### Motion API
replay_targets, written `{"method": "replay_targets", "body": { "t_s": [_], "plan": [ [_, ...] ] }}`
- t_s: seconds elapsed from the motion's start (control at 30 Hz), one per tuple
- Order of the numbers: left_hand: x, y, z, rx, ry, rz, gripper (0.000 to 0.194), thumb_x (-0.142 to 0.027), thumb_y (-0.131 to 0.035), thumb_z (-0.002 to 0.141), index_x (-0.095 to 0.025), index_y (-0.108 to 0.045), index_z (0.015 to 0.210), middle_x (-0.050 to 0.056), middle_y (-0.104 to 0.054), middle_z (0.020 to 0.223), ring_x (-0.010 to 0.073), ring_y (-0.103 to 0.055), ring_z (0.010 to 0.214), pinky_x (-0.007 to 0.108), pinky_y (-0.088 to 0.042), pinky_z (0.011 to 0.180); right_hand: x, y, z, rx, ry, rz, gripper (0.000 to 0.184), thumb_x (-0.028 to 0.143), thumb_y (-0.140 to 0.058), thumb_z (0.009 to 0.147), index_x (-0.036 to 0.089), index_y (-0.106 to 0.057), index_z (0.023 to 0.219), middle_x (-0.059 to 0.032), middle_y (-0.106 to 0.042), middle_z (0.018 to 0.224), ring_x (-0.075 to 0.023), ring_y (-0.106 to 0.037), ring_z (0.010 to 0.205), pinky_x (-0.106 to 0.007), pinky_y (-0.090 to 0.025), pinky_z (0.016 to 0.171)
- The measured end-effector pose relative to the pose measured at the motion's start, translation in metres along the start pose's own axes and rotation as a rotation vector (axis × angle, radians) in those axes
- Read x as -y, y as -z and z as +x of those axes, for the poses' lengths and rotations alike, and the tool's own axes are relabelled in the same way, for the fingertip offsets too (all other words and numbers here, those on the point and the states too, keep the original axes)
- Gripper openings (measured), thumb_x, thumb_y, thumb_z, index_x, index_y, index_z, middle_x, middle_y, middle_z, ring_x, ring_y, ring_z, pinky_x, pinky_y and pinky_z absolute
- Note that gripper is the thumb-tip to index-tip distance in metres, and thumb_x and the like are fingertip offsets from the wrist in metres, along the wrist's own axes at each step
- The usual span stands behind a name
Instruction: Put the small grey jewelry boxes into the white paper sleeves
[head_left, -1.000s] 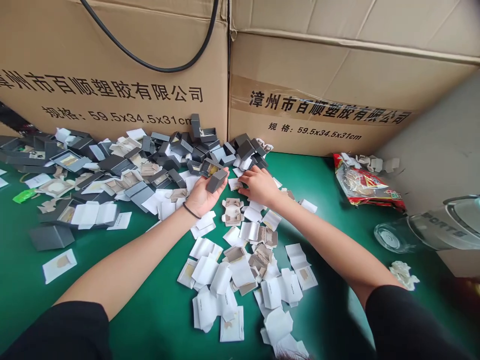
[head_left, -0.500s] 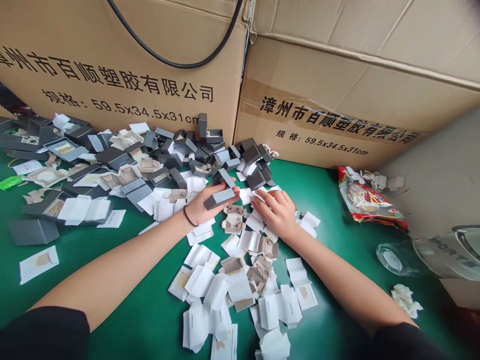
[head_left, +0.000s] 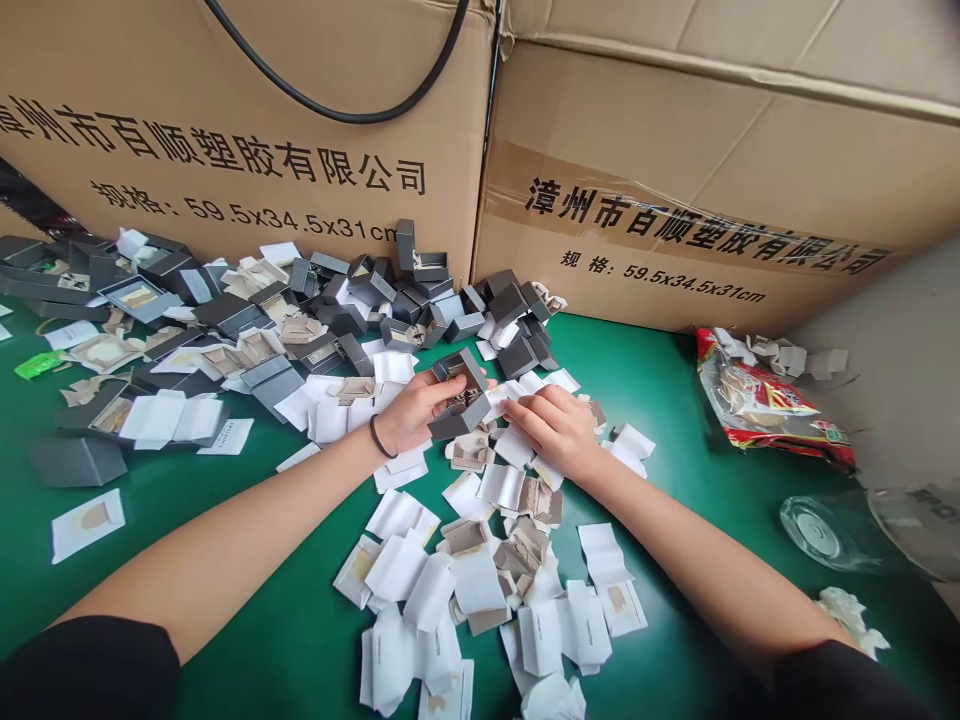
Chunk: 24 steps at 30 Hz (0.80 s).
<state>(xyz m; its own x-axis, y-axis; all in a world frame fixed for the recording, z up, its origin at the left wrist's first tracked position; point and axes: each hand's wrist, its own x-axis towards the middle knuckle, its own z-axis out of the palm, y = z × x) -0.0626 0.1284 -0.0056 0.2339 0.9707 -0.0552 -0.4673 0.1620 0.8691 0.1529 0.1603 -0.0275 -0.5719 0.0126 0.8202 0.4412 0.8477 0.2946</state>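
My left hand [head_left: 415, 410] is closed round a small dark grey hinged box [head_left: 459, 395] whose lid stands open, held just above the green table [head_left: 660, 400]. My right hand [head_left: 553, 422] lies palm down right beside it on scattered white paper cards [head_left: 480, 565] and beige inserts [head_left: 471, 450]; its fingers pinch at a white card near the box. A black band circles my left wrist. A heap of grey boxes [head_left: 352, 300] lies just beyond both hands.
Two big printed cardboard cartons [head_left: 660, 170] wall off the back of the table. A red snack bag [head_left: 772, 410] and a clear bottle lying on its side [head_left: 862, 520] sit at the right. More grey boxes and lids [head_left: 112, 300] spread to the left.
The grey box in my left hand was shut and now stands open. My right hand drew back from the heap to the cards beside the box.
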Motion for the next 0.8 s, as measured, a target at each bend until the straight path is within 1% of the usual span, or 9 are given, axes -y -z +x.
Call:
{"method": "replay_targets", "body": {
  "t_s": [0.07, 0.1, 0.23, 0.33, 0.4, 0.47, 0.57, 0.67, 0.8],
  "plan": [
    [0.001, -0.001, 0.0, 0.008, -0.003, 0.042, 0.029, -0.03, -0.074, 0.071, -0.011, -0.07, 0.093, 0.011, -0.067, 0.095, 0.0235, -0.064, 0.087, 0.032, -0.05, 0.076, 0.002, -0.002, 0.001, -0.022, -0.038, 0.083, 0.022, 0.013, -0.06, 0.084, 0.014, -0.055, 0.105, -0.0026, -0.057, 0.068, -0.013, -0.045, 0.065, -0.028, -0.039, 0.057],
    [0.001, -0.002, 0.0, 0.006, 0.001, 0.061, 0.03, -0.031, -0.073, 0.072, -0.011, -0.07, 0.094, 0.012, -0.067, 0.096, 0.0235, -0.064, 0.086, 0.032, -0.05, 0.076, 0.002, -0.003, 0.001, -0.032, -0.062, 0.13, 0.023, 0.012, -0.059, 0.084, 0.014, -0.054, 0.106, -0.0027, -0.058, 0.069, -0.0132, -0.046, 0.066, -0.028, -0.04, 0.058],
    [0.0, -0.005, 0.0, -0.034, 0.014, 0.083, 0.03, -0.029, -0.07, 0.076, -0.008, -0.07, 0.097, 0.014, -0.066, 0.097, 0.0228, -0.064, 0.082, 0.033, -0.05, 0.074, 0.001, -0.007, 0.0, -0.039, -0.204, 0.288, 0.022, 0.012, -0.058, 0.085, 0.016, -0.056, 0.107, -0.0057, -0.065, 0.089, -0.0149, -0.058, 0.084, -0.029, -0.049, 0.072],
    [0.0, -0.005, 0.002, -0.074, 0.033, 0.075, 0.033, -0.03, -0.069, 0.077, -0.008, -0.068, 0.101, 0.014, -0.066, 0.097, 0.0234, -0.064, 0.078, 0.035, -0.05, 0.069, 0.0, -0.008, -0.002, -0.036, -0.276, 0.337, 0.023, 0.008, -0.053, 0.084, 0.016, -0.057, 0.105, -0.0068, -0.064, 0.097, -0.0151, -0.059, 0.091, -0.029, -0.05, 0.076],
    [0.001, -0.006, 0.002, -0.08, 0.033, 0.096, 0.034, -0.032, -0.07, 0.075, -0.008, -0.068, 0.099, 0.014, -0.066, 0.096, 0.0225, -0.063, 0.075, 0.035, -0.05, 0.069, 0.0, -0.008, -0.002, -0.037, -0.287, 0.351, 0.026, 0.004, -0.051, 0.083, 0.016, -0.057, 0.105, -0.0065, -0.064, 0.096, -0.0151, -0.059, 0.09, -0.03, -0.05, 0.076],
    [0.002, -0.006, 0.002, -0.074, 0.004, 0.118, 0.035, -0.032, -0.072, 0.073, -0.007, -0.068, 0.097, 0.013, -0.066, 0.095, 0.0197, -0.062, 0.071, 0.034, -0.05, 0.07, 0.0, -0.008, -0.002, -0.032, -0.277, 0.368, 0.026, 0.004, -0.051, 0.083, 0.016, -0.057, 0.106, -0.006, -0.065, 0.094, -0.0148, -0.059, 0.086, -0.03, -0.05, 0.073],
    [0.004, -0.008, 0.002, -0.086, -0.041, 0.121, 0.033, -0.03, -0.074, 0.07, -0.008, -0.067, 0.093, 0.011, -0.066, 0.093, 0.0188, -0.061, 0.076, 0.03, -0.049, 0.072, 0.0, -0.008, -0.001, -0.009, -0.243, 0.341, 0.027, 0.006, -0.051, 0.086, 0.018, -0.059, 0.109, -0.0041, -0.066, 0.09, -0.014, -0.057, 0.08, -0.03, -0.047, 0.069],
    [0.007, -0.011, 0.002, -0.105, -0.059, 0.137, 0.031, -0.028, -0.074, 0.07, -0.008, -0.066, 0.091, 0.01, -0.066, 0.091, 0.0189, -0.061, 0.08, 0.028, -0.048, 0.073, 0.0, -0.007, 0.0, 0.014, -0.204, 0.307, 0.024, 0.007, -0.05, 0.086, 0.018, -0.062, 0.103, -0.0026, -0.066, 0.09, -0.014, -0.055, 0.08, -0.031, -0.045, 0.068],
    [0.007, -0.012, 0.001, -0.095, -0.083, 0.178, 0.031, -0.028, -0.075, 0.068, -0.008, -0.066, 0.09, 0.01, -0.066, 0.092, 0.0202, -0.061, 0.085, 0.029, -0.047, 0.077, 0.0, -0.005, 0.0, 0.003, -0.234, 0.364, 0.019, 0.007, -0.05, 0.086, 0.018, -0.062, 0.097, -0.0032, -0.065, 0.089, -0.0138, -0.055, 0.08, -0.031, -0.045, 0.07]
  ]
}}
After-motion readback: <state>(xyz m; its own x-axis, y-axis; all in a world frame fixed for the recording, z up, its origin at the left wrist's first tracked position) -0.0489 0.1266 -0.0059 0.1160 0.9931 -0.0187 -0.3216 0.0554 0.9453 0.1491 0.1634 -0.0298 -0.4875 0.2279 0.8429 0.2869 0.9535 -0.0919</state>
